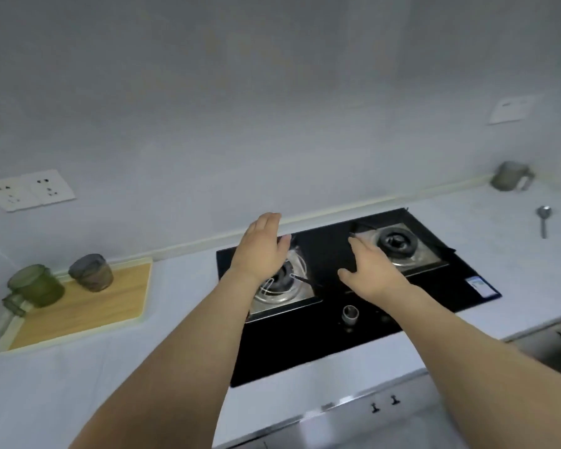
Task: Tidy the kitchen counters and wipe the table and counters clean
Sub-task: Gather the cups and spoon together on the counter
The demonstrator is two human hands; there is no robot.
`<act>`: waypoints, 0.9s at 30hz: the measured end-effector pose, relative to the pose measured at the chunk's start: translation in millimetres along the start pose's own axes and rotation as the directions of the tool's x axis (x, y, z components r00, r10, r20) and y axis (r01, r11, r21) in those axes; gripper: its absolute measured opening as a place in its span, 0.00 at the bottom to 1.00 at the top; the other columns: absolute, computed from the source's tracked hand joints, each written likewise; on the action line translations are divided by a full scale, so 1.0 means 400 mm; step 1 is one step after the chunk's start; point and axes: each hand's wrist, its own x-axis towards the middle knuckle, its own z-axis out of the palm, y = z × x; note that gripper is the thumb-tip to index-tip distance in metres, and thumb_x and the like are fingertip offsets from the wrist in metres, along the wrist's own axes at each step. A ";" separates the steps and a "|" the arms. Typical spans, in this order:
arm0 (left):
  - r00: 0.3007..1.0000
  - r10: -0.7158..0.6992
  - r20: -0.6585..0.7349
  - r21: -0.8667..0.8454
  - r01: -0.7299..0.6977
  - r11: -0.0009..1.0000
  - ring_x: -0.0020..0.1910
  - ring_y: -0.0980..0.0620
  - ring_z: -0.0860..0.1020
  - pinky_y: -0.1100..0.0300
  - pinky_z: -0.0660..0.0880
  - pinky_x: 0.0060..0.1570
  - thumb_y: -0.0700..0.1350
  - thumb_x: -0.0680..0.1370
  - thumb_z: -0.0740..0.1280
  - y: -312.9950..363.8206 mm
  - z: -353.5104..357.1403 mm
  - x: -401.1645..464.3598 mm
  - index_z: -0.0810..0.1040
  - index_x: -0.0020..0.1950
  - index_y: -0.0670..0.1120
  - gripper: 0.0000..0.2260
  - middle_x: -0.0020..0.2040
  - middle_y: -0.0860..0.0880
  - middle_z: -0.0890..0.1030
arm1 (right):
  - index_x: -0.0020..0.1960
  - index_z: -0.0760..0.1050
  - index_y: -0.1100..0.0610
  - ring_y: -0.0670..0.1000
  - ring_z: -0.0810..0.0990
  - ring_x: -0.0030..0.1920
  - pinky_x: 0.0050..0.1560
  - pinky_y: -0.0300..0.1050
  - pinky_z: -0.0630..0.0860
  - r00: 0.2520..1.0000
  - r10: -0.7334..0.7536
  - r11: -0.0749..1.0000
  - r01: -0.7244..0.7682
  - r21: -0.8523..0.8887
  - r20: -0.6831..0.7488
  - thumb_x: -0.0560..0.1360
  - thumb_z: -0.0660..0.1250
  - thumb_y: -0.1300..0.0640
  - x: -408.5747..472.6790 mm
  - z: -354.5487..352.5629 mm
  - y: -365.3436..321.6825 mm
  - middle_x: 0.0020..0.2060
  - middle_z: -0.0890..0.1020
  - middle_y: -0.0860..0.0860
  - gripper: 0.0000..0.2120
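My left hand (259,247) and right hand (370,267) hover over the black stove (337,345), fingers relaxed, holding nothing. White desk (175,319) lies bare btwn stove and wooden board (88,306) w/ jars at left; spoon (544,218) and mug (510,176) sit far right near the wall edge.

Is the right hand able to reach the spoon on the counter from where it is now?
Probably yes. The right hand is open over the stove, and the spoon lies alone on the bare counter further right, with nothing between them.
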 end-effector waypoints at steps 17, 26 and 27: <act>0.896 0.312 0.315 -0.098 -0.297 0.950 0.74 0.47 0.60 0.53 0.59 0.73 0.51 0.82 0.57 0.736 0.584 0.371 0.59 0.77 0.44 0.25 0.76 0.45 0.60 | 0.78 0.51 0.58 0.53 0.50 0.77 0.76 0.46 0.51 0.925 0.370 0.927 -0.361 0.101 -0.085 0.79 0.60 0.51 -0.005 -0.341 0.829 0.78 0.52 0.53 0.32; 0.774 0.449 0.446 -0.135 -0.437 0.889 0.75 0.47 0.57 0.56 0.55 0.73 0.50 0.82 0.56 1.161 0.827 0.578 0.55 0.78 0.45 0.26 0.78 0.47 0.55 | 0.77 0.54 0.59 0.52 0.55 0.76 0.73 0.42 0.53 0.844 0.529 0.842 -0.509 0.176 -0.092 0.80 0.59 0.52 0.009 -0.568 1.233 0.77 0.56 0.53 0.29; 0.772 0.452 0.447 -0.124 -0.446 0.886 0.75 0.47 0.57 0.57 0.55 0.72 0.50 0.82 0.57 1.201 0.847 0.595 0.55 0.78 0.46 0.26 0.78 0.47 0.55 | 0.77 0.54 0.59 0.52 0.57 0.75 0.72 0.42 0.55 0.840 0.536 0.835 -0.514 0.195 -0.084 0.80 0.59 0.52 0.008 -0.588 1.276 0.76 0.57 0.53 0.29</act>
